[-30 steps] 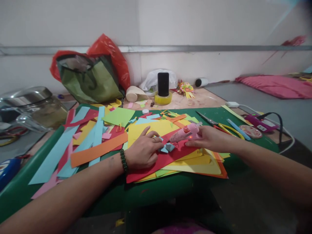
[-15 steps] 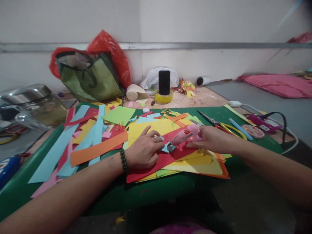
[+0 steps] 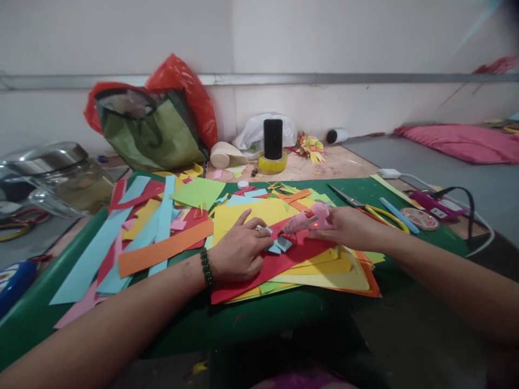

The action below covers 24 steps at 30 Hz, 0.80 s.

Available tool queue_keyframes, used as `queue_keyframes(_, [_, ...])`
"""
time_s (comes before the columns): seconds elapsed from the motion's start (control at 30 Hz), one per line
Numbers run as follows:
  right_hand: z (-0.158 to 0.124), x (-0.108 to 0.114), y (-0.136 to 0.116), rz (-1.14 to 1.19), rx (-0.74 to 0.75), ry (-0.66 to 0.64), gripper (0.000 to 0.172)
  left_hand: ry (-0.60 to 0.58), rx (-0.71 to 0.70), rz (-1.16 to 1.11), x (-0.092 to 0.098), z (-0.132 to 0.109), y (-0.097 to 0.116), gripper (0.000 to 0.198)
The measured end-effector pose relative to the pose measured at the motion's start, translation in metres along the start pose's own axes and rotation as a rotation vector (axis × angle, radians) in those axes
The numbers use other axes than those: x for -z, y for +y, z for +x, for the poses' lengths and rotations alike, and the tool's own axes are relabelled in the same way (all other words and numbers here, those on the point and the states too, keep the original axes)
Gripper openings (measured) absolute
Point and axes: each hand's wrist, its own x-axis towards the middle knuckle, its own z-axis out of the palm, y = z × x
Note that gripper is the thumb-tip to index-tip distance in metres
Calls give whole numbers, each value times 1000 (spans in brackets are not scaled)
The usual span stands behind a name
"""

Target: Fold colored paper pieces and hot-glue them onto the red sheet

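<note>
My right hand [image 3: 349, 227] is closed round a pink glue gun [image 3: 306, 219] with a small red light on its side. The gun's dark nozzle points left and down, just above small blue paper pieces [image 3: 279, 245]. My left hand [image 3: 239, 248], with a dark beaded bracelet and a ring, rests on a red paper sheet [image 3: 243, 286]. Its fingers are bent, the index finger more stretched out, and the fingertips hold the blue pieces at their left side. Part of those pieces is hidden by the fingers. The red sheet lies over a stack of yellow paper [image 3: 320, 268].
Coloured paper strips [image 3: 162, 248] lie at left on the green mat [image 3: 178, 329]. Scissors [image 3: 360, 203], a blue stick [image 3: 399, 215] and a purple device with cables [image 3: 436, 204] are at right. Behind stand a phone [image 3: 273, 138] on a tape roll [image 3: 279, 163], a bag [image 3: 158, 135] and a glass jar [image 3: 81, 183].
The glue gun in my right hand has shifted slightly up and left, off the blue pieces, showing more of them. My left hand has stayed in place.
</note>
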Motion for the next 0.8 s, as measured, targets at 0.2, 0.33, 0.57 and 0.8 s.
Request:
queue_keyframes(0.2, [-1,3,-2,-10,-6,-24,55,-10,3,7,0,0,1,33])
queue_keyframes(0.33, [-1,3,-1,-18,-14,-22,57,-15,7,3,1,0,1,33])
queue_keyframes(0.57, [4,1,-1,-19,-31,30,55,-4,-3,9,0,0,1,35])
queue_keyframes(0.8, [3,-1,26,232,-7,229,53,0,-8,-5,-1,-1,-1,40])
